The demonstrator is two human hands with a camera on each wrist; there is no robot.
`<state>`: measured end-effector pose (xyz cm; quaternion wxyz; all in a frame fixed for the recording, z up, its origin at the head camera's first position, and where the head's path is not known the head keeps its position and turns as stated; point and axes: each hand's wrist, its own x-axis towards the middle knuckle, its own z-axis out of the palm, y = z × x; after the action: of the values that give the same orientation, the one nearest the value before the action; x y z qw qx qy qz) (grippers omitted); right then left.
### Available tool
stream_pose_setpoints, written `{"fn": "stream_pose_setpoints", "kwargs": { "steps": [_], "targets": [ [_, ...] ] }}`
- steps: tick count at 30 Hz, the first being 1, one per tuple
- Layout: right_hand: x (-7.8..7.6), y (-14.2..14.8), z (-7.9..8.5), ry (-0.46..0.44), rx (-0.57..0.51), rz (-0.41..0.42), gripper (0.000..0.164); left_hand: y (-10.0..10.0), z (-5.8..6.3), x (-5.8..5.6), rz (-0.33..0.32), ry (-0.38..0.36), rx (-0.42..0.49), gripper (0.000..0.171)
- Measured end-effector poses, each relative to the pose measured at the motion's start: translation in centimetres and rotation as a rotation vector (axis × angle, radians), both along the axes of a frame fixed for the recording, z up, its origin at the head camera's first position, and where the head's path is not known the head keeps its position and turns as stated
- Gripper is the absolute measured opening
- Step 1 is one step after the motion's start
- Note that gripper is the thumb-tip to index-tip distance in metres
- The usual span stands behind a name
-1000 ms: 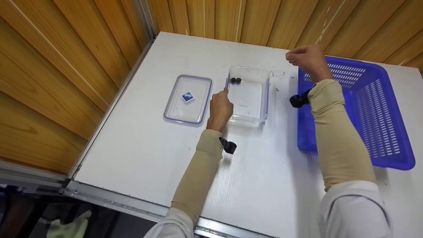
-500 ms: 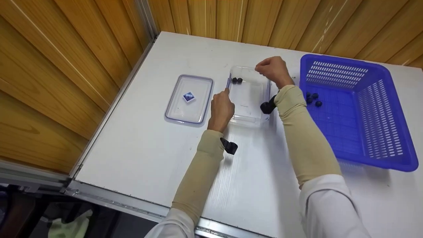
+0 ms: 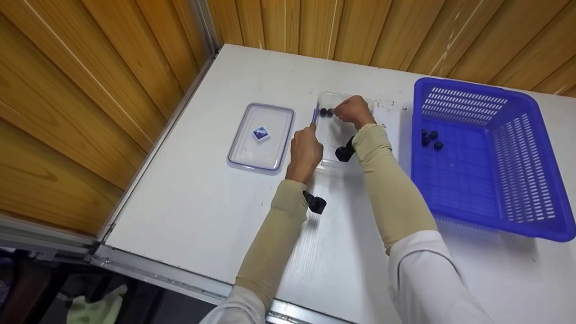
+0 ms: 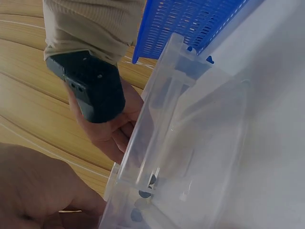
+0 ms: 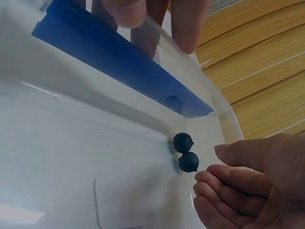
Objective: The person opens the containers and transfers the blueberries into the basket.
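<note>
A clear plastic food container (image 3: 344, 95) stands on the table. My left hand (image 3: 306, 150) grips its left side at the blue latch flap (image 5: 109, 57). Two small dark balls (image 5: 189, 162), each with a little nub, lie side by side in the container's far left corner. My right hand (image 3: 354, 111) reaches into the container, its fingertips close beside these balls in the right wrist view. Its fingers are loosely curled, the thumb stands apart from them, and nothing shows between.
A blue perforated basket (image 3: 468, 184) stands at the right with several dark balls (image 3: 433, 135) at its left side. Left of the container lies the clear lid (image 3: 252, 155) with a blue-and-white sticker (image 3: 260, 133). Wood-panelled walls (image 3: 351, 31) border the table's back and left.
My right hand has moved left from over the basket's far left corner and down into the container, uncovering the balls in the basket. My left hand has kept its grip on the container.
</note>
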<state>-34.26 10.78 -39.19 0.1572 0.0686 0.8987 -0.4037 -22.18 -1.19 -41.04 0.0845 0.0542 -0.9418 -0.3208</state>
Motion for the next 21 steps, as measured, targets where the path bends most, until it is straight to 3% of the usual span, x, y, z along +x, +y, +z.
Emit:
{"fn": "stream_pose_setpoints", "kwargs": {
  "steps": [7, 13, 21],
  "targets": [
    [-0.8, -0.4, -2.0, 0.103, 0.153, 0.023, 0.027, 0.1, -0.1, 0.0, -0.001, -0.011, -0.011, 0.034],
    [-1.2, -0.8, -2.8, 0.067, 0.087, 0.046, 0.028, 0.0, -0.1, 0.0, 0.002, -0.024, -0.016, 0.036],
    [-0.9, -1.8, -2.5, 0.034, 0.089, 0.100, 0.028, -0.1, -0.1, -0.1, -0.005, -0.021, -0.004, 0.036]
  ]
}}
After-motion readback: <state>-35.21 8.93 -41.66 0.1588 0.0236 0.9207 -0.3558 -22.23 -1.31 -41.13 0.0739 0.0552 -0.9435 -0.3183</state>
